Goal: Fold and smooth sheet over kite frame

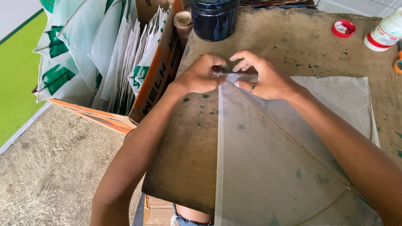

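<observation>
At far left, beyond the desk edge, bare concrete floor leaves open room. Beside it, an orange-and-brown cardboard box with dark block lettering stands packed with white-and-green kites. Centre: left hand and right hand meet, fingertips pinching the folded top corner of a translucent paper sheet that lies flat on the desk, a thin stick running diagonally across it. Behind them stands a dark jar. At right, near the far edge, lie a red lid and a white bottle with a red-banded label.
</observation>
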